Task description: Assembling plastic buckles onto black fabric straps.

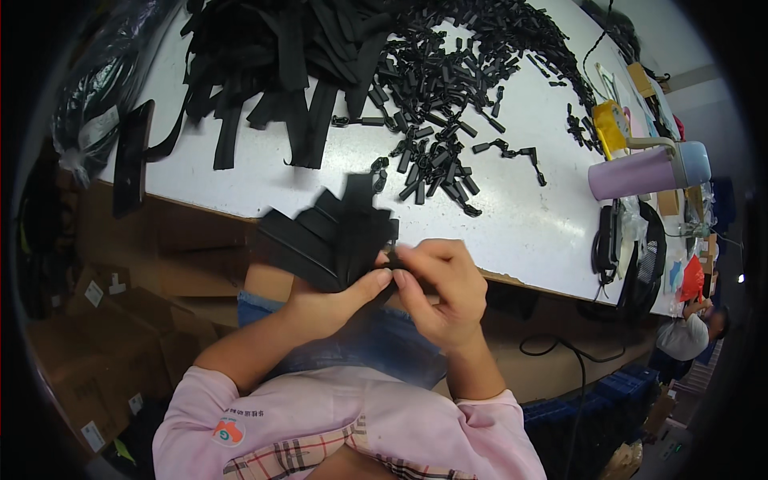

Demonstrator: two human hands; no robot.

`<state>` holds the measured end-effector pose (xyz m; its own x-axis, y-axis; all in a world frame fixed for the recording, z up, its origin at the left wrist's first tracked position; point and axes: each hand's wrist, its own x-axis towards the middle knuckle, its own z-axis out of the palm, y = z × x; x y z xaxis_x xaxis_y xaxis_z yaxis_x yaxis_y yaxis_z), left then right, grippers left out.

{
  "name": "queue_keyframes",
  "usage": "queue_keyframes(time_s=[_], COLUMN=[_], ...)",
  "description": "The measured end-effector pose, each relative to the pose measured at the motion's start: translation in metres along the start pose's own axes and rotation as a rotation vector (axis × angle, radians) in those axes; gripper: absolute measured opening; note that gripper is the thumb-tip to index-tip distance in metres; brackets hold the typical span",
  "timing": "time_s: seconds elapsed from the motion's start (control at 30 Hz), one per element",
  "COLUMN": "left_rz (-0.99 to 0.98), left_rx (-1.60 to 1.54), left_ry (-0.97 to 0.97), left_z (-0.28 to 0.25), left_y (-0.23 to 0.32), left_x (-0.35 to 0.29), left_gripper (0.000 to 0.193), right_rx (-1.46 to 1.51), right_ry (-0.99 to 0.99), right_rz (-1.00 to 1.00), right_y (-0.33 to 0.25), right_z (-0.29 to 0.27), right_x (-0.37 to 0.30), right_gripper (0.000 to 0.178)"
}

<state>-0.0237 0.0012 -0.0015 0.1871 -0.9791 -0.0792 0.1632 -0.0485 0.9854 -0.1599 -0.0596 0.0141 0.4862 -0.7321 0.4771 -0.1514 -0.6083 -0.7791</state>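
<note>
My left hand (324, 308) is closed around a fanned bundle of black zipper strips (316, 240), which stick up and to the left in front of the table's near edge. Beside it, my right hand (450, 298) pinches a small black zipper pull (393, 232) at the end of a strip. The thumbs of both hands nearly meet there. Whether the pull is fitted on the strip is hidden by the fingers. Beyond my hands, many loose black zipper pulls (436, 164) lie heaped on the white table (528, 228).
More black strips (292, 52) hang in a pile at the far left, near a dark phone-like slab (133, 156) on the edge. At right stand a lilac bottle (632, 174) and a yellow item (610, 128). Cardboard boxes (104, 368) sit below left. Another person (684, 340) is at far right.
</note>
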Motion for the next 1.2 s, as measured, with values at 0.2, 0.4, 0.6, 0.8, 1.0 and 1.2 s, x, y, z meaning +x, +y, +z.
queue_keyframes(time_s=[0.2,0.4,0.6,0.8,1.0,1.2], left_rz=[0.041,-0.001,-0.12,0.03,0.065,0.071], left_rx=[-0.033,-0.157,-0.175,-0.131,-0.058,0.091], left_ry=[-0.025,-0.048,-0.048,-0.04,-0.019,-0.06], left_z=[0.001,-0.004,-0.002,-0.001,0.003,-0.003], left_y=[0.008,0.015,0.02,0.013,0.012,0.017], left_x=[-0.003,-0.001,0.0,-0.001,-0.002,-0.002], left_gripper=[0.023,0.021,0.017,0.021,0.021,0.021], right_rx=[0.409,0.835,1.218,0.828,0.249,0.852], right_ry=[0.094,0.089,-0.159,0.056,0.132,-0.075], right_rz=[0.248,0.505,0.769,0.47,0.114,0.52], right_y=[0.0,0.006,0.012,0.007,0.007,0.004], right_z=[0.016,0.014,0.001,0.018,0.021,0.013], right_x=[-0.008,-0.009,-0.002,-0.008,-0.008,-0.009], right_gripper=[0.012,0.008,0.004,0.006,0.007,0.005])
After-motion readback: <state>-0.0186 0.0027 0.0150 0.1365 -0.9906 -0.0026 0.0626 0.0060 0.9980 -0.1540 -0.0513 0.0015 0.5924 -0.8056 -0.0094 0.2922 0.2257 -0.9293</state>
